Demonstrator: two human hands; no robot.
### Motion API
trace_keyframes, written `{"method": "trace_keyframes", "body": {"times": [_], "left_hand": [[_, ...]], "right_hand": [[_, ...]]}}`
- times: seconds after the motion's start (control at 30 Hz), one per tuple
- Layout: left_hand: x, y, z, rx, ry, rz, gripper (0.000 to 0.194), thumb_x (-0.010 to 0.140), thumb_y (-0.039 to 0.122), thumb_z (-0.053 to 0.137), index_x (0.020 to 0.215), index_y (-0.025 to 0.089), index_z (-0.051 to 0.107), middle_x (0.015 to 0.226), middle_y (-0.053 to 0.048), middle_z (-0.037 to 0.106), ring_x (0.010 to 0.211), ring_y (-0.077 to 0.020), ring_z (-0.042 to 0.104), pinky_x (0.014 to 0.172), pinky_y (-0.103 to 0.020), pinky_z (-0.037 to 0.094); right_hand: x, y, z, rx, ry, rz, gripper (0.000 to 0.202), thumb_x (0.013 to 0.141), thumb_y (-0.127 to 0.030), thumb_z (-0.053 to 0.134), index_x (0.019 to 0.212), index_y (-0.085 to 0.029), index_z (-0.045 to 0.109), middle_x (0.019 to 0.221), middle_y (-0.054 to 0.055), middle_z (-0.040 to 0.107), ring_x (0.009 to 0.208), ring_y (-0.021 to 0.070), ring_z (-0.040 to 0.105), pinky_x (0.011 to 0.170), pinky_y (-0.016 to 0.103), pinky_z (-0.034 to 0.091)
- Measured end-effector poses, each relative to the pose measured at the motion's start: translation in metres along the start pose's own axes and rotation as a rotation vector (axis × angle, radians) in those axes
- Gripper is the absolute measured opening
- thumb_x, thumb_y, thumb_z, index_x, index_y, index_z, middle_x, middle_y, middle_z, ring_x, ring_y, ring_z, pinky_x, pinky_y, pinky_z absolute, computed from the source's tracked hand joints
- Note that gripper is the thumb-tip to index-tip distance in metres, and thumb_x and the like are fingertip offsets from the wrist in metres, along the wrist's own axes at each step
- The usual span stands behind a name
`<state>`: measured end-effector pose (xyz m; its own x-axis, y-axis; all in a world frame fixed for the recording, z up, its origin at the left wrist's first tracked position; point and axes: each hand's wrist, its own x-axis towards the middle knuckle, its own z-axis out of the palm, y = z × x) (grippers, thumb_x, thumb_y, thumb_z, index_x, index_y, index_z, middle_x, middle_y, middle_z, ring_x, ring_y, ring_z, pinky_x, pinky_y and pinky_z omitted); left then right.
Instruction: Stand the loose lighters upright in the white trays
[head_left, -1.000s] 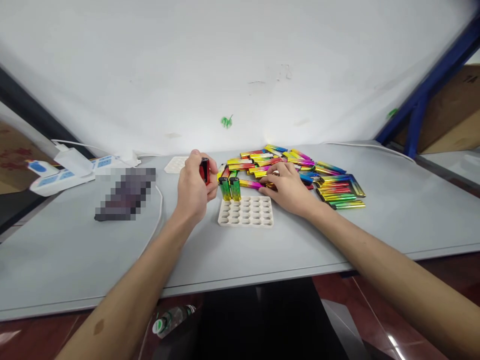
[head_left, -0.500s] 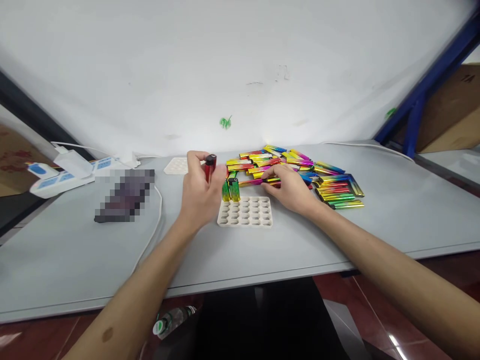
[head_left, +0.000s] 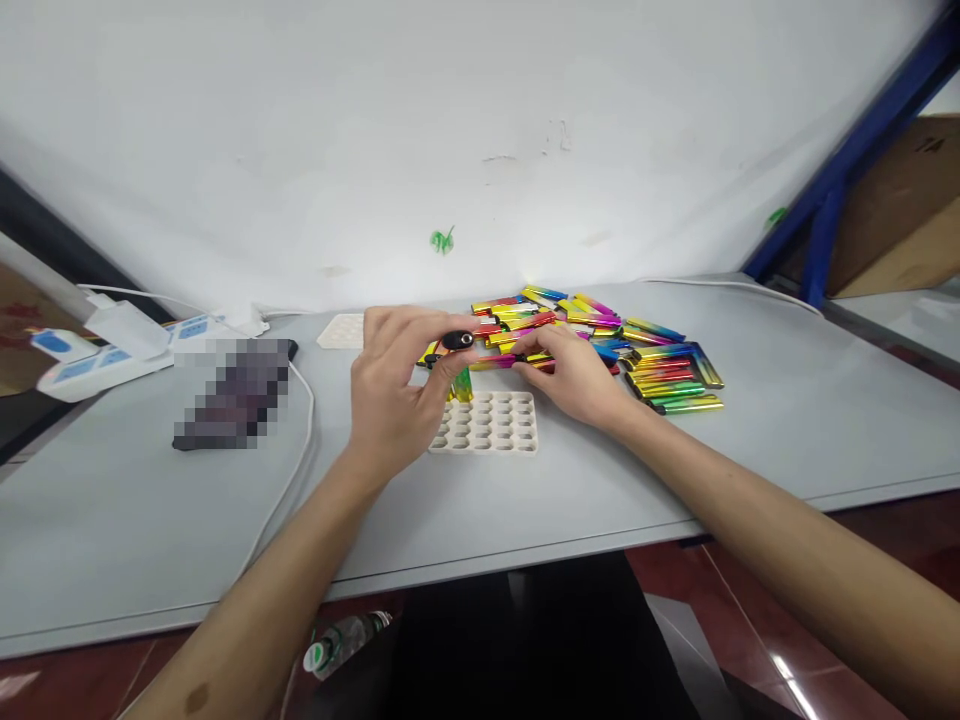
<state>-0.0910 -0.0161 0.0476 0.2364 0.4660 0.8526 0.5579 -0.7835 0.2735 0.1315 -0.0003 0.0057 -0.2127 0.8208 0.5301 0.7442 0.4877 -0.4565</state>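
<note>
My left hand (head_left: 397, 385) pinches a lighter between thumb and fingers; its black oval end (head_left: 457, 340) faces me and the fingers hide most of its body. Under that hand is a white tray (head_left: 484, 424) with rows of oval holes. A green-and-yellow lighter (head_left: 464, 385) stands upright in its far-left part, partly covered by the left hand. My right hand (head_left: 568, 372) rests at the near side of a heap of shiny multicoloured lighters (head_left: 525, 318), its thumb and fingers closed on a dark-ended lighter (head_left: 520, 359).
More lighters (head_left: 671, 388) lie at the heap's right. A second white tray (head_left: 339, 331) lies behind my left hand. To the left are a pixelated dark phone-like object (head_left: 236, 395), a white cable (head_left: 304, 450) and a power strip (head_left: 191, 335). A wall stands behind the table.
My left hand has shifted right and tipped its lighter, so the black end now points at me over the tray's standing lighters. The right hand stays almost in place at the heap.
</note>
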Motion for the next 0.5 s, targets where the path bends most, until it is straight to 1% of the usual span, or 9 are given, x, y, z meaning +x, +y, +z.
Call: {"method": "trace_keyframes", "body": {"times": [0.1, 0.2, 0.27, 0.33, 0.43, 0.5], "left_hand": [[-0.005, -0.001, 0.003, -0.061, -0.016, -0.066, 0.023, 0.092, 0.039, 0.063, 0.111, 0.026, 0.063, 0.100, -0.005, 0.069, 0.096, -0.0217, 0.062, 0.089, -0.039, 0.051], [-0.008, -0.005, 0.005, -0.093, 0.033, -0.111, 0.033, 0.092, 0.036, 0.061, 0.121, 0.023, 0.056, 0.109, -0.006, 0.065, 0.095, -0.0195, 0.063, 0.089, -0.038, 0.052], [-0.007, -0.007, 0.002, -0.105, 0.046, -0.117, 0.033, 0.092, 0.034, 0.060, 0.122, 0.021, 0.054, 0.108, -0.006, 0.064, 0.093, -0.0180, 0.063, 0.087, -0.036, 0.052], [-0.005, -0.009, -0.002, -0.118, -0.007, -0.121, 0.032, 0.090, 0.032, 0.061, 0.120, 0.022, 0.055, 0.101, -0.004, 0.064, 0.087, -0.0167, 0.062, 0.084, -0.033, 0.052], [-0.002, -0.014, -0.011, -0.089, -0.135, -0.124, 0.039, 0.086, 0.030, 0.066, 0.123, 0.024, 0.056, 0.092, -0.001, 0.063, 0.076, -0.0150, 0.060, 0.075, -0.031, 0.052], [-0.001, -0.018, -0.014, -0.048, -0.207, -0.095, 0.040, 0.085, 0.030, 0.068, 0.123, 0.026, 0.058, 0.090, -0.001, 0.063, 0.072, -0.0146, 0.059, 0.072, -0.029, 0.051]], "right_hand": [[0.000, 0.001, 0.000, 0.004, -0.007, -0.003, 0.009, 0.087, -0.021, 0.064, 0.095, -0.022, 0.067, 0.100, 0.006, 0.071, 0.099, 0.0256, 0.062, 0.085, 0.041, 0.049], [-0.001, 0.003, 0.000, 0.030, -0.022, -0.002, 0.008, 0.088, -0.022, 0.064, 0.095, -0.021, 0.067, 0.101, 0.006, 0.071, 0.099, 0.0253, 0.062, 0.085, 0.041, 0.050], [-0.001, 0.004, 0.000, 0.057, -0.039, 0.003, 0.008, 0.088, -0.022, 0.063, 0.096, -0.021, 0.067, 0.102, 0.006, 0.071, 0.099, 0.0250, 0.063, 0.084, 0.041, 0.050], [-0.001, 0.004, 0.000, 0.076, -0.053, 0.007, 0.008, 0.088, -0.022, 0.063, 0.095, -0.021, 0.067, 0.103, 0.007, 0.072, 0.100, 0.0249, 0.064, 0.085, 0.041, 0.051], [-0.002, 0.004, -0.002, 0.082, -0.058, 0.020, 0.008, 0.088, -0.022, 0.063, 0.095, -0.021, 0.067, 0.103, 0.007, 0.072, 0.100, 0.0250, 0.064, 0.085, 0.042, 0.052], [-0.002, 0.003, -0.003, 0.080, -0.057, 0.029, 0.008, 0.088, -0.022, 0.063, 0.095, -0.021, 0.067, 0.103, 0.007, 0.072, 0.099, 0.0248, 0.064, 0.084, 0.042, 0.052]]}}
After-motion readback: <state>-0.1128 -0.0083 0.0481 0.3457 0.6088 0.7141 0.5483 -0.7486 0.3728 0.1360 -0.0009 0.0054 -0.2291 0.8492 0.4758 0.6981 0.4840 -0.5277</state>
